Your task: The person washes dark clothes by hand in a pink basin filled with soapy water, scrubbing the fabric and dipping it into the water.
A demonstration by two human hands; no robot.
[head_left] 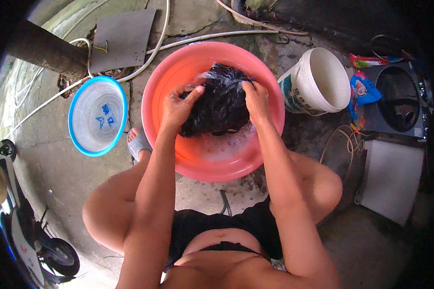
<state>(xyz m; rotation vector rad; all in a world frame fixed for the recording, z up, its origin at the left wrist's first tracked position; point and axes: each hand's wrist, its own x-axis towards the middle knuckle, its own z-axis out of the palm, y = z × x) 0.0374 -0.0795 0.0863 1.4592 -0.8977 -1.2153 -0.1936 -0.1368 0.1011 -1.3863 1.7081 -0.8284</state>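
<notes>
A bundled piece of black, wet cloth (214,108) with soap suds on it is held over a large pink basin (207,176). My left hand (180,103) grips its left side, with the thumb on top of the fabric. On the opposite side my right hand (256,100) pinches the cloth's upper right edge. Foamy water (222,147) lies in the lower part of the basin. What kind of garment the cloth is, I cannot tell.
A clear basin with a blue rim (99,117) stands left of the pink one. Right of it is a white bucket (325,79), with a blue packet (365,89) beyond. A pale hose (217,35) crosses behind. A motorbike (31,231) stands at lower left.
</notes>
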